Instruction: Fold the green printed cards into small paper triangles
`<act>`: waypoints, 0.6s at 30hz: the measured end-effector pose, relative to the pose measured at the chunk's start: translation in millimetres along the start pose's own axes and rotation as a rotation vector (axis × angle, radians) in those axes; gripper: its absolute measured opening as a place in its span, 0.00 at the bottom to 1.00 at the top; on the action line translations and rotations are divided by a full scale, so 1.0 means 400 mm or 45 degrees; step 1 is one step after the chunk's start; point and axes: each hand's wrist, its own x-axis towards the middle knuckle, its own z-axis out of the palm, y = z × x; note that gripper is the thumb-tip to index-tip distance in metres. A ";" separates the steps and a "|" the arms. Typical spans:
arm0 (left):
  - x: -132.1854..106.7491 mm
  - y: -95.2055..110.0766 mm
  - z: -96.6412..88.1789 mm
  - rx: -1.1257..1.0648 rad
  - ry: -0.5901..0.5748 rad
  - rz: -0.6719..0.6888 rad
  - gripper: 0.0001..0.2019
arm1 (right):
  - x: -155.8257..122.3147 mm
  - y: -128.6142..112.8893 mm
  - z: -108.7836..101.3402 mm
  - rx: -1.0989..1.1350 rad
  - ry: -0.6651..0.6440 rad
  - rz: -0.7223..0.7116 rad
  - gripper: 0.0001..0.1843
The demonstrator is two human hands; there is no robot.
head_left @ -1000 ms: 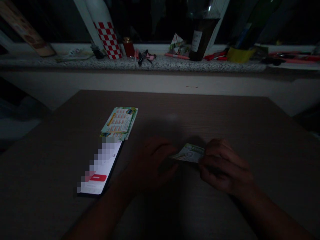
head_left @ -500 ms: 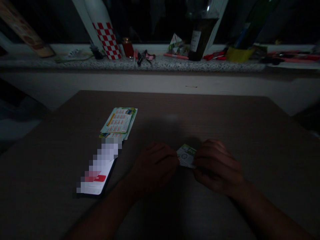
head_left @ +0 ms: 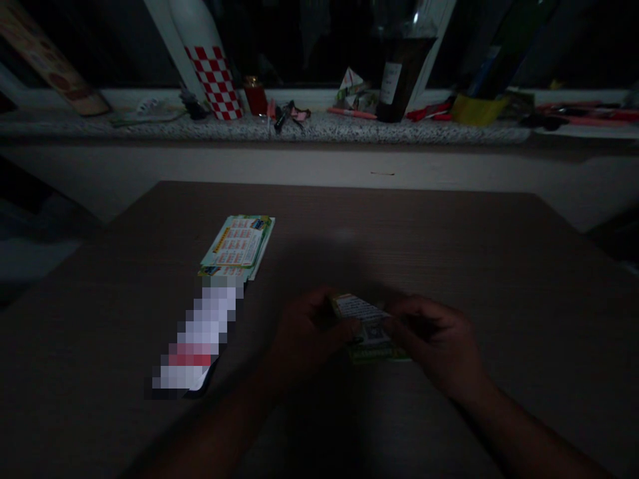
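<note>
The scene is very dim. Both my hands meet over the near middle of a dark wooden table (head_left: 449, 226). My left hand (head_left: 304, 336) and my right hand (head_left: 434, 342) each pinch a side of a small printed paper card (head_left: 367, 326), green and white, held just above the tabletop. The card is partly folded or turned, its lower edge close to the wood. Fingers of both hands curl around it.
A stack of printed cards (head_left: 238, 244) lies left of centre, with a lit phone (head_left: 197, 342) just below it. The stone windowsill (head_left: 279, 126) behind holds a red-checked container (head_left: 212, 73), a dark bottle (head_left: 399, 66), pens and clutter.
The card has been turned and opened between my hands, from a narrow strip to a larger face. Both hands have shifted slightly nearer to me.
</note>
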 end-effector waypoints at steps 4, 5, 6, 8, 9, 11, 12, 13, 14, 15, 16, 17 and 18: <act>0.012 -0.012 0.001 -0.179 0.013 -0.149 0.10 | 0.002 0.021 -0.003 0.239 -0.105 0.219 0.05; 0.014 -0.015 -0.001 -0.198 0.025 -0.176 0.11 | 0.004 0.028 -0.008 0.270 -0.144 0.212 0.04; 0.016 -0.017 -0.005 -0.220 0.035 -0.200 0.11 | 0.007 0.034 -0.014 0.276 -0.178 0.189 0.04; 0.020 -0.019 -0.011 -0.268 0.045 -0.250 0.10 | 0.012 0.044 -0.028 0.217 -0.211 0.112 0.06; 0.022 -0.019 -0.014 -0.295 0.054 -0.276 0.10 | 0.014 0.048 -0.035 0.168 -0.214 0.055 0.08; 0.024 -0.016 -0.017 -0.362 0.056 -0.332 0.09 | 0.019 0.051 -0.046 0.022 -0.254 -0.085 0.13; 0.024 -0.015 -0.017 -0.397 0.042 -0.362 0.08 | 0.022 0.050 -0.050 -0.053 -0.305 -0.182 0.14; 0.024 -0.014 -0.017 -0.430 0.022 -0.389 0.07 | 0.024 0.048 -0.052 -0.123 -0.357 -0.271 0.16; 0.024 -0.014 -0.016 -0.463 -0.005 -0.405 0.07 | 0.025 0.046 -0.052 -0.178 -0.408 -0.347 0.18; 0.023 -0.015 -0.014 -0.487 -0.032 -0.417 0.07 | 0.026 0.043 -0.050 -0.211 -0.453 -0.405 0.20; 0.022 -0.016 -0.011 -0.502 -0.051 -0.430 0.08 | 0.026 0.041 -0.048 -0.230 -0.485 -0.440 0.23; 0.021 -0.018 -0.008 -0.512 -0.061 -0.440 0.08 | 0.025 0.040 -0.045 -0.237 -0.500 -0.456 0.24; 0.020 -0.020 -0.005 -0.523 -0.064 -0.445 0.09 | 0.024 0.039 -0.041 -0.232 -0.508 -0.465 0.26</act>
